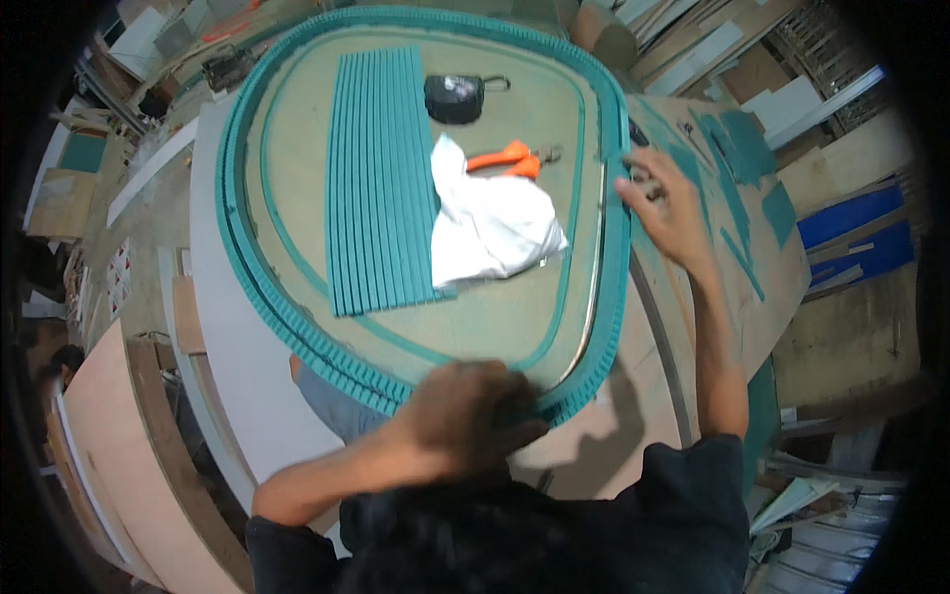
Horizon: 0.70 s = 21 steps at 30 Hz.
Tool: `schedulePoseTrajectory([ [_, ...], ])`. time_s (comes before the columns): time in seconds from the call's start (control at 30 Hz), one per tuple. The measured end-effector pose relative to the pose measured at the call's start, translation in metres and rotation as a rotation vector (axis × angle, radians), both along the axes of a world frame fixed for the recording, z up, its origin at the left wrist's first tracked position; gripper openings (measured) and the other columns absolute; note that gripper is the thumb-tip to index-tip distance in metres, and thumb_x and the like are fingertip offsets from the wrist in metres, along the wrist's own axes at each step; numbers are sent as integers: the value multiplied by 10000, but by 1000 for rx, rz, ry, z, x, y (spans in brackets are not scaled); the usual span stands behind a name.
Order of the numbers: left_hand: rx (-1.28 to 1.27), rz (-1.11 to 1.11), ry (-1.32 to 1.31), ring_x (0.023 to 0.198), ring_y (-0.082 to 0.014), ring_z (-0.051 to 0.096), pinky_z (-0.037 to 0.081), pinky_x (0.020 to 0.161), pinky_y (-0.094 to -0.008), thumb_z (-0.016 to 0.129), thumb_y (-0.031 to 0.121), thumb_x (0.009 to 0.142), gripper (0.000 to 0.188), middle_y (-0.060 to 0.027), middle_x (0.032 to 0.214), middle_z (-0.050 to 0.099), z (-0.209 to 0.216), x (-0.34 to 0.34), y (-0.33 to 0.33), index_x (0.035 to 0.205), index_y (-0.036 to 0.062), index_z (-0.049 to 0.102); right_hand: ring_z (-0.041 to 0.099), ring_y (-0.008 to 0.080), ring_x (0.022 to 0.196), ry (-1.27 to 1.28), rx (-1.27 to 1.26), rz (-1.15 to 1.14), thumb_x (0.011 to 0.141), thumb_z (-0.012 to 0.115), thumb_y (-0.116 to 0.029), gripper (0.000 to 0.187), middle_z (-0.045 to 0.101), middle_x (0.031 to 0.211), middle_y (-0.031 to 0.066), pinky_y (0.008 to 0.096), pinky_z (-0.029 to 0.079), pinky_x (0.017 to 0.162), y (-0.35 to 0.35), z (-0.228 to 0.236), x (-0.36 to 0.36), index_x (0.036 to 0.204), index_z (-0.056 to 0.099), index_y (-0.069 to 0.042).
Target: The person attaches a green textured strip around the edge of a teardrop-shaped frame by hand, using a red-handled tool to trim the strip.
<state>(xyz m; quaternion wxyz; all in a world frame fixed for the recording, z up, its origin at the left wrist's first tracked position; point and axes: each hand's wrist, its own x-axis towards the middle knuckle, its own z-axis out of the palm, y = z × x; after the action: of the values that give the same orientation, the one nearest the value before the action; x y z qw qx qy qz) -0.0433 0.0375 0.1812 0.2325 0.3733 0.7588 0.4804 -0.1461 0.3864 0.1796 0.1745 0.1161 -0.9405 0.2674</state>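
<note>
Head view: both hands press a ribbed, curved teal strip.

Two bare hands are seen: the left hand, blurred, laid on the near curve of the one teal ribbed band bent around the rounded counter, and the right hand, set against the same band at its far right side. Between the two grips, one white crumpled cloth is counted. Just beyond it, one pair of orange-handled pliers and one black rounded case with a metal ring are found. Left of the cloth, one batch of teal flat strips is laid side by side; roughly a dozen are made out, the exact number not being countable.
</note>
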Motion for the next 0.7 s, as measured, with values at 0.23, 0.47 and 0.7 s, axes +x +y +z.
schedulePoseTrajectory([
  [0.23, -318, -282, -435, 739, -109, 607, 498, 681, -282, 835, 209, 893, 202, -10, 826, 676, 10, -45, 21, 974, 41, 758, 667, 209, 959, 62, -125, -59, 891, 802, -281, 438, 649, 1174, 137, 339, 554, 788, 0, -35, -16, 1229, 707, -19],
  [0.47, -375, -275, -414, 763, -97, 627, 519, 725, -264, 846, 156, 872, 206, 1, 864, 726, 14, -52, 27, 1032, 37, 795, 610, 105, 859, 63, -125, -138, 902, 740, -229, 399, 653, 989, 48, 276, 523, 768, 3, -45, -27, 1249, 721, -34],
  [0.7, -338, -281, -468, 829, -115, 686, 539, 784, -261, 866, 156, 842, 272, -35, 923, 774, 17, -46, 30, 1063, 13, 793, 643, 142, 859, 193, -129, -70, 898, 771, -274, 429, 681, 1068, 111, 304, 549, 786, 6, -49, -23, 1246, 719, -31],
])
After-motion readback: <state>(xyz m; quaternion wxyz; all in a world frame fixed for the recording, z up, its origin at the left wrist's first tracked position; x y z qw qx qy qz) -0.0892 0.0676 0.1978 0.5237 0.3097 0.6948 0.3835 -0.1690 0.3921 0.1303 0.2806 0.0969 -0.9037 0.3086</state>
